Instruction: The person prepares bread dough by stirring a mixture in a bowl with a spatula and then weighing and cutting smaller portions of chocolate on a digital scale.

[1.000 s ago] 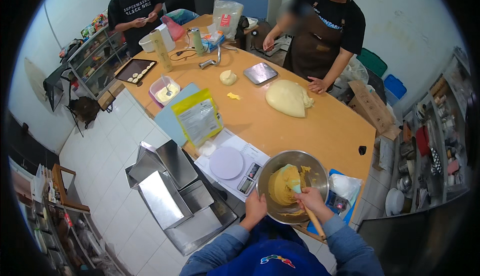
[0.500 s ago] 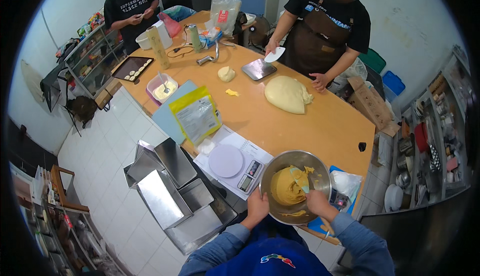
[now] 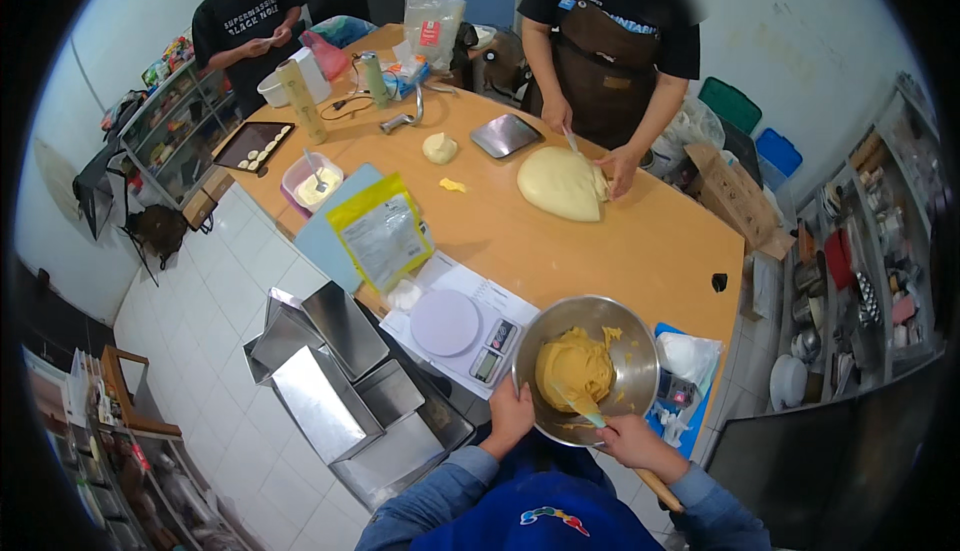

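Note:
My left hand (image 3: 511,412) grips the near left rim of a steel mixing bowl (image 3: 546,325). Inside lies a thick mound of yellow-orange dough or batter (image 3: 574,366), with smears of it up the bowl's right wall. In my right hand (image 3: 637,443) is a spatula (image 3: 660,489) with a wooden handle and a pale green blade. Its blade dips into the near side of the mound, and the handle points down to the right. Beside the bowl, on the left, a kitchen scale (image 3: 446,323) with a round lilac platform rests on printed pages (image 3: 515,308).
Metal loaf tins (image 3: 325,401) are stacked left of my arms. A yellow pouch (image 3: 380,231) stands behind the scale. Across the table, a co-worker (image 3: 610,51) handles a big pale dough mass (image 3: 560,183); another person (image 3: 248,26) stands far left near a baking tray (image 3: 230,151).
My right hand has drawn the spatula toward me, from the mound's far right to its near side. The co-worker across has brought the white scraper down to the dough's edge.

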### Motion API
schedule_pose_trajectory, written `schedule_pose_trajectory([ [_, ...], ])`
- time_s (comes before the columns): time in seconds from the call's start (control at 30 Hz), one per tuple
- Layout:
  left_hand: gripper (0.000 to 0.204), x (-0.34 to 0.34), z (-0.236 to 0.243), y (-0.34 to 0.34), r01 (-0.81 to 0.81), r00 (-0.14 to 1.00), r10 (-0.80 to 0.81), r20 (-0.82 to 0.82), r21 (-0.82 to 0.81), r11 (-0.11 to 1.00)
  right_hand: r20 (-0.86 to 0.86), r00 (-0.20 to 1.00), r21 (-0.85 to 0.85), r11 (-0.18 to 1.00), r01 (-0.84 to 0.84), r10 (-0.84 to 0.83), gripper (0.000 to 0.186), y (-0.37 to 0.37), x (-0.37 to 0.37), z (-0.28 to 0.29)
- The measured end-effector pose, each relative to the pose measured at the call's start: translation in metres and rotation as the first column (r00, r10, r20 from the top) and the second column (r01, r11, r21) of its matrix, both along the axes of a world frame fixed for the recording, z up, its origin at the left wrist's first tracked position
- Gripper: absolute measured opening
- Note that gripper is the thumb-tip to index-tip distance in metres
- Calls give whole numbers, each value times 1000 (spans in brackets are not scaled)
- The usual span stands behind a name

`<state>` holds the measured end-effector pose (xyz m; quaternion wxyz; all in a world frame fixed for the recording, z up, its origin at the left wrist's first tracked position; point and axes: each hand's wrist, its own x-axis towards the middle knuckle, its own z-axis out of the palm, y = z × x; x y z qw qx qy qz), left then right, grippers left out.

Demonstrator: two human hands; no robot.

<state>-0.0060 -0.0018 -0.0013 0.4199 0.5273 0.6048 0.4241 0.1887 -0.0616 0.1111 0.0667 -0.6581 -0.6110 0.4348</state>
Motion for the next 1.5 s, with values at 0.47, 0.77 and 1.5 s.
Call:
schedule_pose_trajectory([
  [0.47,35,-7,6,-2,66,989,-74,-130,-70,995,-533,545,-532,757,379,-647,29,40,3,-85],
  [0.77,31,10,8,-10,-107,985,101,-142,-32,994,-509,93,-842,517,152,-856,23,15,36,-47],
  [1.5,27,6,5,-15,-125,970,104,-220,-83,989,-26,987,232,960,159,-157,28,1,12,-69],
])
